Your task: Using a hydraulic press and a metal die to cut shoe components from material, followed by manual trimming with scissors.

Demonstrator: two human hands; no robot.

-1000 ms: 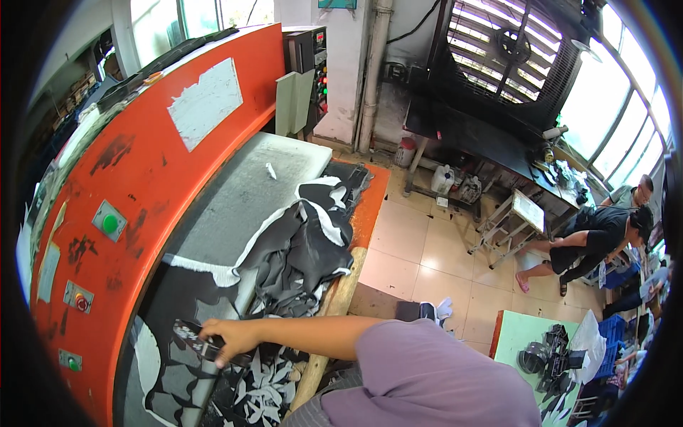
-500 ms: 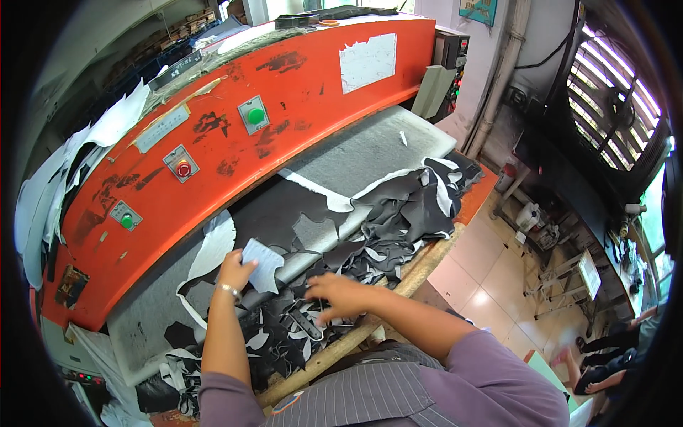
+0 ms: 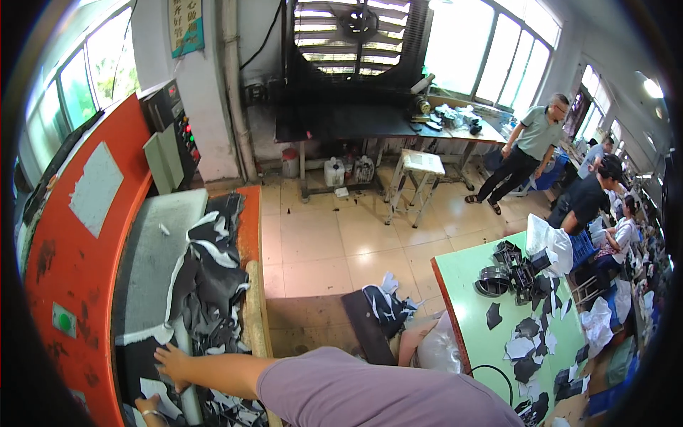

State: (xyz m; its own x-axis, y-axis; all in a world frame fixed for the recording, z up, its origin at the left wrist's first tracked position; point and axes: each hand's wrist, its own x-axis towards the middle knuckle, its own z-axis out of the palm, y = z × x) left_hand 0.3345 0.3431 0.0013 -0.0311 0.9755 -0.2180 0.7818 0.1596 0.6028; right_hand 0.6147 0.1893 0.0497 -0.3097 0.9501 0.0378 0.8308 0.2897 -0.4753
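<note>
Sheet [image 3: 137,359], dark, lies on grey press bed [image 3: 146,245] — right hand [image 3: 174,366] at its edge, spread wide. Left hand [image 3: 149,406] right by pale cut piece [image 3: 159,395] — cannot tell whether gripped. Dark scraps [image 3: 212,281] heaped alongside wooden rail [image 3: 254,309].
</note>
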